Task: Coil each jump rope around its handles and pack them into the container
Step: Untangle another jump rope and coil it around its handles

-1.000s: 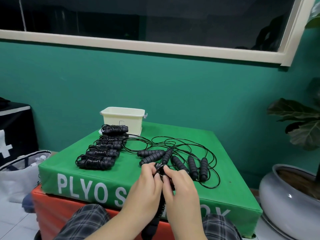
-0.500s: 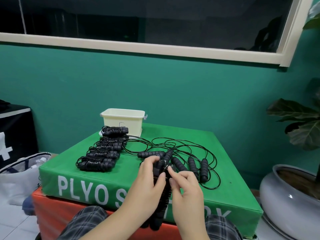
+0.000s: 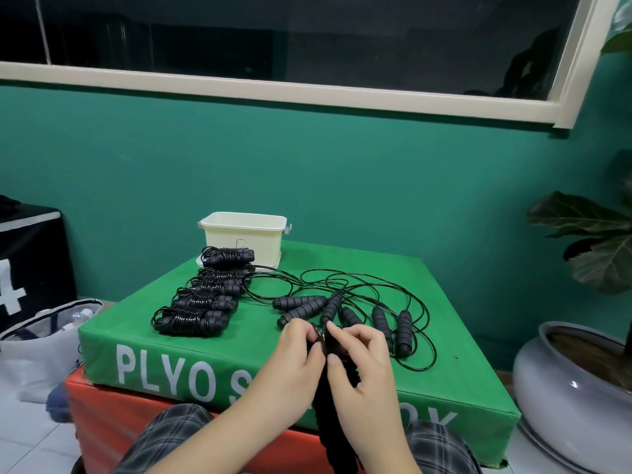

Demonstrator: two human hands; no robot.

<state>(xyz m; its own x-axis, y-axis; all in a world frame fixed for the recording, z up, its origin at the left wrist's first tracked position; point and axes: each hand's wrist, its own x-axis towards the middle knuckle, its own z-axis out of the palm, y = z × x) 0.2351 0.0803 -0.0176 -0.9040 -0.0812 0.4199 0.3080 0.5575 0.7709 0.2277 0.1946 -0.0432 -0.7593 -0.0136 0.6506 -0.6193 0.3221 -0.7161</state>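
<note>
My left hand (image 3: 290, 364) and my right hand (image 3: 360, 364) both hold a pair of black jump rope handles (image 3: 330, 415) upright over the front edge of the green plyo box (image 3: 342, 398). The fingertips of both hands pinch the rope at the handles' top end. Several coiled jump ropes (image 3: 198, 313) lie in a row on the box's left side. Several loose black handles (image 3: 307, 306) with tangled cords (image 3: 376, 285) lie in the middle. A cream plastic container (image 3: 244, 234) stands at the box's far left corner.
The green box rests on an orange box (image 3: 113, 422). A grey plant pot (image 3: 574, 398) with a large-leafed plant stands on the right. A white bag (image 3: 37, 347) and a black case (image 3: 30, 261) are on the left. A green wall lies behind.
My hands have shifted slightly right and up, and the fingers of both have changed their pinch at the top of the handles. The ropes on the box have not moved.
</note>
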